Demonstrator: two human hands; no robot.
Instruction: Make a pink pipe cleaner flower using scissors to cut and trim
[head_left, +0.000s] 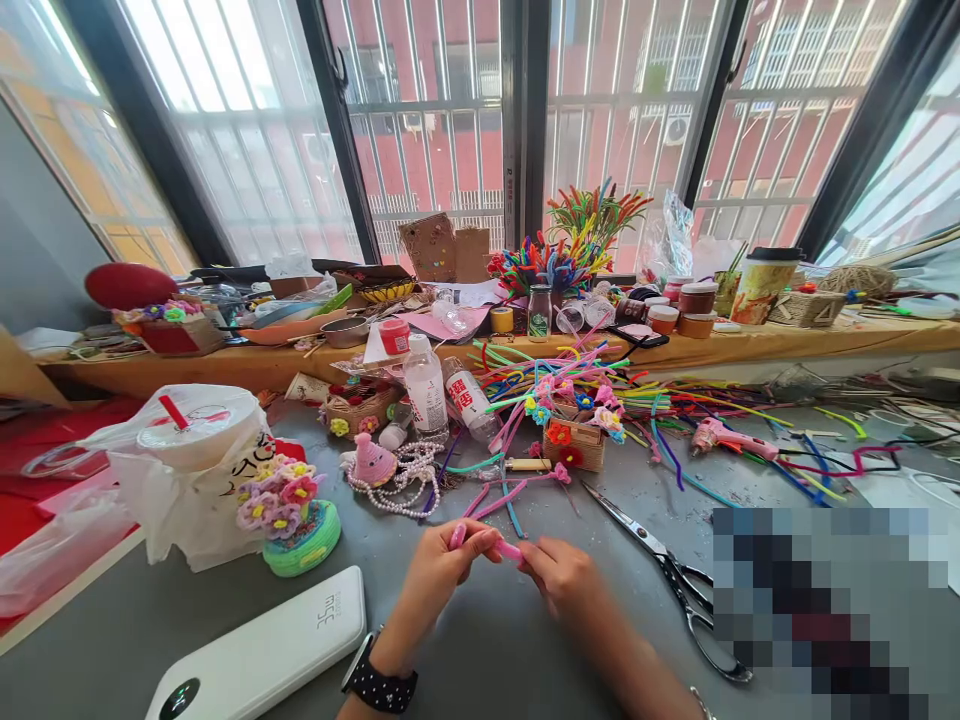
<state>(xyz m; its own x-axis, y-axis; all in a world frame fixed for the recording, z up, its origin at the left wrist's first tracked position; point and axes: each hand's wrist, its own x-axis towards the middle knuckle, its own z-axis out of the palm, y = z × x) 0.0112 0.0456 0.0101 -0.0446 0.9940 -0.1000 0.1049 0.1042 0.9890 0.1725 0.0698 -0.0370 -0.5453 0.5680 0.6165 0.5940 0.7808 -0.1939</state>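
My left hand [442, 570] and my right hand [561, 578] meet low in the middle of the grey table [480, 650]. Both pinch a short pink pipe cleaner [504, 547] that runs between their fingertips. The left fingers curl round one pink end, the right thumb and fingers close on the other. A black watch [379, 682] sits on my left wrist. Just beyond the hands lie loose pink and blue pipe cleaners [499, 497].
Scissors [671, 578] lie open to the right of my hands. A white power bank [262, 650] is at lower left, a flower pot craft [296, 515] and bagged cup [196, 440] beside it. Bead strings, bottles, a small basket [576, 443], a pink glue gun [731, 438] and many pipe cleaners crowd the far side.
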